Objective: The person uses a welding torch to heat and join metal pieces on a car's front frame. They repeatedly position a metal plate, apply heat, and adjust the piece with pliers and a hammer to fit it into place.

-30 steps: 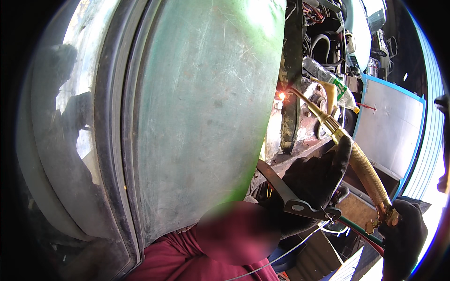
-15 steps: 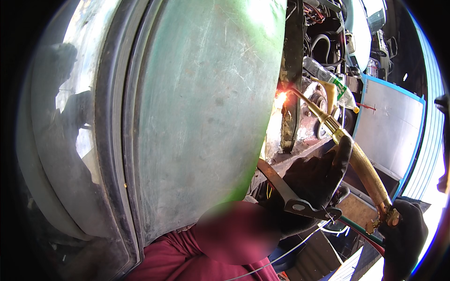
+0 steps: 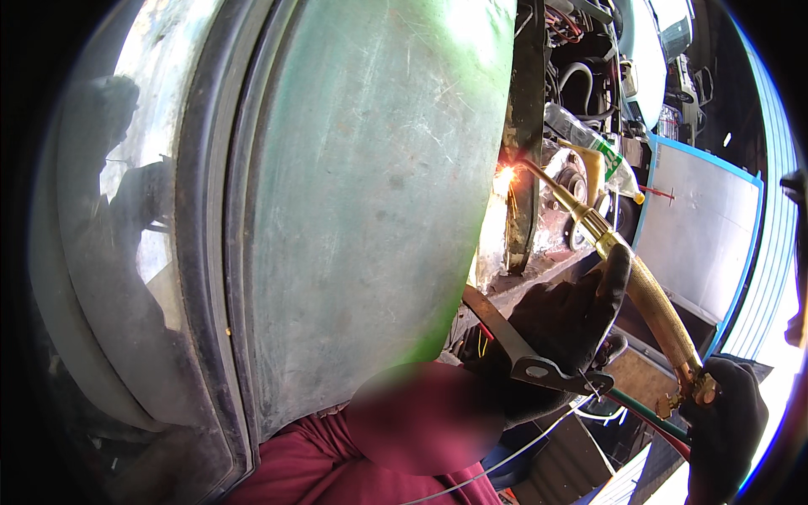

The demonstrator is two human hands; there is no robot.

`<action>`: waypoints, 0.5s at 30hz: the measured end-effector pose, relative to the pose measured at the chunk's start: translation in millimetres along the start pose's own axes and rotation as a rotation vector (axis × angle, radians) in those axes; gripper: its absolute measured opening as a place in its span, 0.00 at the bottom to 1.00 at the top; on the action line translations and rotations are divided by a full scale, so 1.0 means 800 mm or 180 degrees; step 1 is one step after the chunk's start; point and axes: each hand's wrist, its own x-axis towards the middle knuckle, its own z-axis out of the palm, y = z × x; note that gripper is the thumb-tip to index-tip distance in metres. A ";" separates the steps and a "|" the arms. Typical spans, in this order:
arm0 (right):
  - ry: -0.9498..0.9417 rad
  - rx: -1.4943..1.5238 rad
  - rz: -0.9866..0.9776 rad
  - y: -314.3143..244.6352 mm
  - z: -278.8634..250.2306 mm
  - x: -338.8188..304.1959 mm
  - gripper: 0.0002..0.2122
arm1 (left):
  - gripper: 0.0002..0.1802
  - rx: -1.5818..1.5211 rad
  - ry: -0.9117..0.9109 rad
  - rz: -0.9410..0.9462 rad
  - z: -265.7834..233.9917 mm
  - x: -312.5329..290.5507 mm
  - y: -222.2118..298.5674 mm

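A brass gas torch [image 3: 652,295] slants across the right side, its thin bent tip pointing up and left. Orange sparks and a bright glow [image 3: 506,174] show at that tip, on a rusty metal edge [image 3: 523,202] beside a worn green vehicle panel [image 3: 362,185]. My left hand [image 3: 564,316], in a black glove, is closed against the torch's front part, one finger laid along its body. Behind it, my black-gloved right hand [image 3: 730,412] grips the rear end near the brass valves. A flat metal bracket [image 3: 539,369] with a hole partly covers my left hand.
Green and red hoses [image 3: 648,414] trail from the torch's rear. Beyond the tip are a clear plastic bottle [image 3: 581,130] with a green label and engine-bay wiring [image 3: 566,25]. A blue-edged white panel [image 3: 703,219] stands at right. Black rubber trim [image 3: 231,219] borders the green panel.
The sparks at the torch tip now stream further downward. The torch and both hands hold nearly the same position.
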 end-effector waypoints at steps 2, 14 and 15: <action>-0.0100 -0.0593 -0.0318 -0.010 -0.010 -0.006 0.19 | 0.50 0.0026 -0.0060 -0.0022 -0.001 0.000 0.000; -0.0223 -0.0607 -0.0329 -0.012 -0.014 -0.003 0.18 | 0.52 -0.0070 -0.0012 0.0019 -0.001 0.000 -0.001; -0.0181 -0.0446 -0.0442 -0.010 -0.013 -0.002 0.18 | 0.52 -0.0074 0.0040 0.0036 -0.001 0.000 -0.001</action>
